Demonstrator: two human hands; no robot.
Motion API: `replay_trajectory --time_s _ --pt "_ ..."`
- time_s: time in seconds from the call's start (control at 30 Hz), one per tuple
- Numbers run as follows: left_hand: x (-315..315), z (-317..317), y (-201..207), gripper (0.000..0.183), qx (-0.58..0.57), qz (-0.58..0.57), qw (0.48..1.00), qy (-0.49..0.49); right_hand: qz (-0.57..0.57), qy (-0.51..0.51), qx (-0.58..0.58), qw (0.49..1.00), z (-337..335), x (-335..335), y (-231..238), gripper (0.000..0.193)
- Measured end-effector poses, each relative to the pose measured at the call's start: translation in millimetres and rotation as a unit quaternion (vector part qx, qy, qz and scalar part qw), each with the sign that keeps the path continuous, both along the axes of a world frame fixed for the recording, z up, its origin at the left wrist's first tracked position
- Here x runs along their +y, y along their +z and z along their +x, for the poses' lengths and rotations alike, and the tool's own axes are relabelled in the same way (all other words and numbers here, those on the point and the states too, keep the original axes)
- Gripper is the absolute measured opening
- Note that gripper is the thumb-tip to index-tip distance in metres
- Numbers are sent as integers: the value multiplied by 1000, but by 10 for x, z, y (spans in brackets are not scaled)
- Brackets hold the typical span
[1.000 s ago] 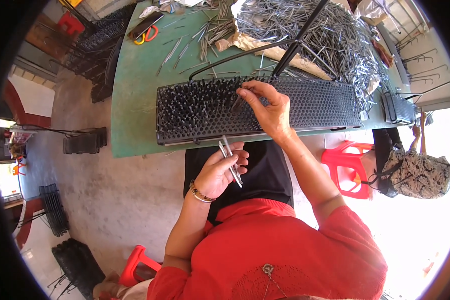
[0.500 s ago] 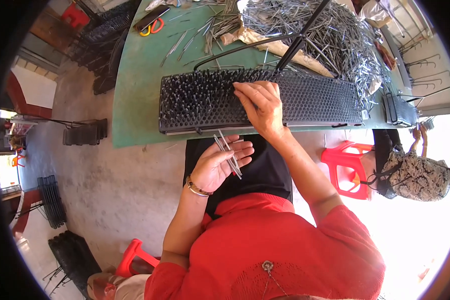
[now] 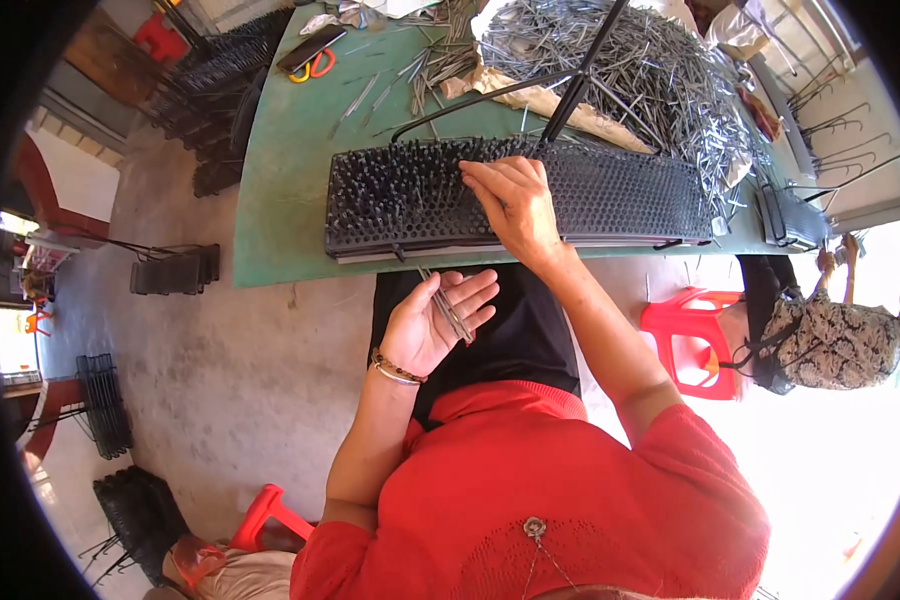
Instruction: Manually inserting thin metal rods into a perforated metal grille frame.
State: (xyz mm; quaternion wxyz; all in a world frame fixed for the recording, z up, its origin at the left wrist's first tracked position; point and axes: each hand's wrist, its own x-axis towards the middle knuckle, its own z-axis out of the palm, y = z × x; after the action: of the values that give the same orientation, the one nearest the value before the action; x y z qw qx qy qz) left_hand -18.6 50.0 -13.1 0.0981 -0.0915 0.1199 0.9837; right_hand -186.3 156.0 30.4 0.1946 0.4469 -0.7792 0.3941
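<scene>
A long black perforated rack (image 3: 635,200) lies along the table's near edge. Its left part bristles with upright thin metal rods (image 3: 375,190); small round holes show bare on the right. My right hand (image 3: 518,212) is over the middle of the rack, thumb and fingers pinched at the edge of the rod-filled part. Whatever is between those fingertips is too small to make out. Below the near edge, my left hand (image 3: 420,330) is palm up with fingers extended. A few loose metal rods (image 3: 452,316) lie across its palm and fingers.
A big heap of metal rods (image 3: 650,80) covers the back of the green table (image 3: 280,200). A black wire handle (image 3: 568,105) rises behind the rack. Orange-and-yellow scissors (image 3: 320,65) lie back left. To the right are a red stool (image 3: 685,335) and another person (image 3: 830,340).
The rods in my left hand have come closer together, and the thumb has moved off them. My right hand stays pinched at nearly the same spot on the rack. The view has shifted slightly.
</scene>
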Motion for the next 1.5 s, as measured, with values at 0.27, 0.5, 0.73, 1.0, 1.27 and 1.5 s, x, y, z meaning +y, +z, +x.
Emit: replay_trajectory --time_s 0.27,0.5,0.73,1.0,1.27,1.5 --pt "24 -13 -52 33 -1 16 1000 -10 25 43 32 998 -19 49 53 22" --pt "56 -91 -27 36 -19 41 999 -13 -1 8 22 1000 -129 33 -6 25" --pt "85 -121 58 44 -47 49 998 -16 24 65 -31 997 -157 39 -9 26" --pt "21 -116 61 44 -69 71 995 -2 39 206 -98 973 159 398 285 34" --pt "-44 -187 -45 38 -28 153 987 -50 48 344 -29 937 427 396 127 29" --pt "46 -176 -16 53 28 101 991 -87 15 256 -77 963 347 370 214 23"
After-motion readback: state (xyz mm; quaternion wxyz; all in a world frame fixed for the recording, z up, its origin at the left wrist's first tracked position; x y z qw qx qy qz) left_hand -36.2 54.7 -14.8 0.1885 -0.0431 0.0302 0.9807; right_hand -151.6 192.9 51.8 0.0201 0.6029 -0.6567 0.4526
